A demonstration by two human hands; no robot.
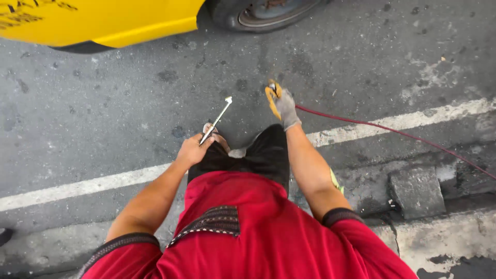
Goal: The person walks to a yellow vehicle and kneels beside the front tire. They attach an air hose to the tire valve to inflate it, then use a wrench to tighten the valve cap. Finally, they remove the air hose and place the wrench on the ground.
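Grey asphalt road [361,57] is being looked down on from above, with a broken concrete curb [416,194] lying nearest to the person. A red shirt and black trousers are being seen at the bottom of the view. A little further, the bare left hand [192,150] is being kept closed around the handle of a thin metal gauge tool [217,120], which is being pointed up and away, its small head toward the car. The gloved right hand [283,105] (grey glove with yellow palm) is being closed around the end of a red air hose [392,130]; what sits at the hose end cannot be told. The hose is being trailed to the right across a white painted line [77,187]. Farthest away, a yellow car body [103,20] and a dark tyre [263,13] are being shown at the top edge.
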